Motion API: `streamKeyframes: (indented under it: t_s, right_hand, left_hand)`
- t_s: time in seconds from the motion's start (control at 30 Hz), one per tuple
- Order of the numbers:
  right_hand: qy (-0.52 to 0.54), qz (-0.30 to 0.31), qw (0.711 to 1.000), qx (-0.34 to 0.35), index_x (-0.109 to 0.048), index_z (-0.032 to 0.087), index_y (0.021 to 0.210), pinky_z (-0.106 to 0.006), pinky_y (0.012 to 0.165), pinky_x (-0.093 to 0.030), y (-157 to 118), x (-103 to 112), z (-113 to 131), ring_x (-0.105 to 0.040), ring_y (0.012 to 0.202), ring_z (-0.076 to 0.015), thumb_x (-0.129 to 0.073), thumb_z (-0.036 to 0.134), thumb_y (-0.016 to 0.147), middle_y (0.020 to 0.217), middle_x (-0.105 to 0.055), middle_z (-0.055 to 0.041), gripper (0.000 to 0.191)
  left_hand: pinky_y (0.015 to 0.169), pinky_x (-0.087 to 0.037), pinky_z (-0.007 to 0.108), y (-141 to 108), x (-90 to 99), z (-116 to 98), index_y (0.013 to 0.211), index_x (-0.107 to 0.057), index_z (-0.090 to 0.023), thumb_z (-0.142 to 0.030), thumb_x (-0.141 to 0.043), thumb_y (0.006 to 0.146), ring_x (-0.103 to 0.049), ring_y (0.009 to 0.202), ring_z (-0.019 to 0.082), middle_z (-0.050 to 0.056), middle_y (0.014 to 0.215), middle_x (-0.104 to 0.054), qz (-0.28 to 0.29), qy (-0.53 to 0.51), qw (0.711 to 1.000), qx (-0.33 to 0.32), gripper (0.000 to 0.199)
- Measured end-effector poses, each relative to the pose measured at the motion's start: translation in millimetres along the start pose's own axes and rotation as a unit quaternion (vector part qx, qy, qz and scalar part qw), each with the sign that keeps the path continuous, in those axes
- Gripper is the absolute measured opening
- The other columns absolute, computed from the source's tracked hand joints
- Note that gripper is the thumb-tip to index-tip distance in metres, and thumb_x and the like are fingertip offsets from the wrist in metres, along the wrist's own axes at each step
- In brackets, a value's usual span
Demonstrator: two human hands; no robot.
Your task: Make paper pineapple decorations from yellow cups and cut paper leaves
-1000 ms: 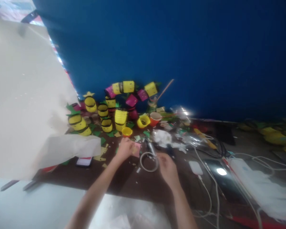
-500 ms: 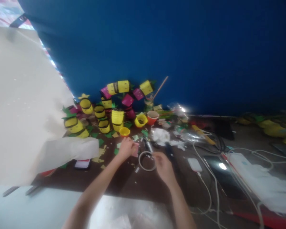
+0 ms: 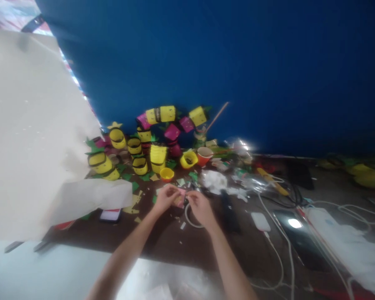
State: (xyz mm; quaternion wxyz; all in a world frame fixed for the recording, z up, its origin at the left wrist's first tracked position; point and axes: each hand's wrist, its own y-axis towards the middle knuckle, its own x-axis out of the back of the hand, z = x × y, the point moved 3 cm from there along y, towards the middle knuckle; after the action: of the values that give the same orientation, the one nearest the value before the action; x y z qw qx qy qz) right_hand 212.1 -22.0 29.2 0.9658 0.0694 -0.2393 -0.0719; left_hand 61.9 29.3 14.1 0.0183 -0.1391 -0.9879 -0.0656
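Note:
My left hand [image 3: 166, 198] pinches a small pink piece of paper [image 3: 180, 198] above the dark table. Close beside it, my right hand [image 3: 200, 208] has its fingertips pressed together at the paper's right edge; whatever is between them is too small and blurred to make out. Under my right hand lies a white ring like a roll of tape [image 3: 189, 217], partly covered by the hand. Just beyond my hands sits a small yellow cup [image 3: 166, 174], with a stacked yellow set of cups [image 3: 158, 157] behind it.
Yellow pineapple-like cups [image 3: 101, 162] and magenta pieces crowd the back left by the blue wall [image 3: 221, 62]. Green and yellow scraps lie about. A phone [image 3: 110, 215] is at left; cables, a white charger [image 3: 260, 221], a dark tablet-like device [image 3: 300, 237] and crumpled plastic [image 3: 253, 183] are at right.
My right hand has moved left and up from the white ring to the pink paper, meeting my left hand. The whole view has shifted slightly.

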Motion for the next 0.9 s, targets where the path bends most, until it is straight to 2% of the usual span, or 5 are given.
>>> streamKeyframes:
  t_s: [0.1,0.33,0.6,0.9]
  right_hand:
    - [0.008,0.023,1.000,0.003,-0.057,0.017,0.086,-0.031,0.072,-0.050,11,-10,-1,-0.063,0.076,-0.0175,-0.046,0.028,0.082,0.082,-0.066,-0.0068,0.016]
    - [-0.019,0.034,0.999,0.007,-0.057,0.017,0.082,-0.031,0.071,-0.049,27,-20,-11,-0.062,0.076,-0.0177,-0.047,0.026,0.080,0.083,-0.065,-0.0074,0.014]
    - [-0.027,0.046,0.999,0.013,-0.057,0.018,0.084,-0.032,0.071,-0.049,27,-24,-21,-0.063,0.078,-0.0185,-0.046,0.028,0.081,0.084,-0.065,-0.0073,0.015]
    - [-0.034,0.055,0.998,0.015,-0.056,0.019,0.082,-0.032,0.069,-0.050,26,-26,-18,-0.062,0.075,-0.0182,-0.045,0.027,0.081,0.078,-0.064,-0.0055,0.014]
  left_hand:
    - [0.068,-0.049,0.026,1,0.3,1,0.078,-0.057,-0.015,-0.036,-0.065,0.070,-0.063,0.071,0.014,0.004,0.074,-0.065,0.008,-0.045,0.999,0.014,0.025]
    - [0.070,-0.051,0.027,2,-0.5,8,0.079,-0.057,-0.014,-0.036,-0.065,0.070,-0.064,0.075,0.015,0.008,0.083,-0.066,0.015,-0.059,0.998,0.017,0.025]
    - [0.066,-0.051,0.024,3,2.2,14,0.080,-0.057,-0.014,-0.033,-0.064,0.072,-0.064,0.073,0.014,0.006,0.078,-0.066,0.008,-0.024,1.000,0.015,0.022]
    - [0.066,-0.051,0.025,3,2.1,11,0.078,-0.056,-0.015,-0.033,-0.065,0.071,-0.064,0.073,0.014,0.006,0.078,-0.065,0.010,-0.036,0.999,0.020,0.022]
